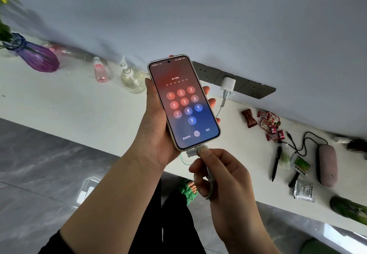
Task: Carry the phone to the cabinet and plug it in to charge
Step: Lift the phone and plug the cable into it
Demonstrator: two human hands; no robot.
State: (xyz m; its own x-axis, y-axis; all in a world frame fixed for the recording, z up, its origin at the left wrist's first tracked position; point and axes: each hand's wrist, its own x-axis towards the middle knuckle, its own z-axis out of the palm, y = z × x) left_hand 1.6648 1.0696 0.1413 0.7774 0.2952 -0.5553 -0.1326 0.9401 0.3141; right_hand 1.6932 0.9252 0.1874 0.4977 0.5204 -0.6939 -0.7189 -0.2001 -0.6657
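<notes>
Phone [183, 102] gripped in left hand [158, 126] over cabinet [79, 102], right hand [218, 172] pinching cable plug [200, 150] at its 6 o'clock port; charger [228, 84] at 2 o'clock; seating looks nearly done, unconfirmed.

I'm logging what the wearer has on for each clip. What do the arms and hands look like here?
Both hands, left hand and right hand, are bare: no gloves, rings, watch or bracelets show. The forearms are uncovered too; only a dark sleeve edge appears near the left elbow.
</notes>
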